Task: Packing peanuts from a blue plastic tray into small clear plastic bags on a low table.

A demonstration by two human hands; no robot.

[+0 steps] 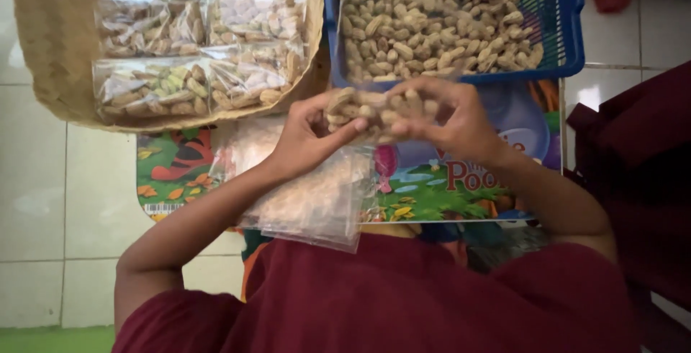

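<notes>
Head view: my left hand point(306, 137) and right hand point(450, 119) both clench one small clear bag of peanuts point(371, 112), held just below the near edge of the blue basket point(568, 29). It seems light, lumpy and slippery, so I judge the film's top edge the best hold. Filled bags lie in the woven tray point(50, 51); empty bags point(317, 195) rest on the floor mat point(461, 180).
</notes>
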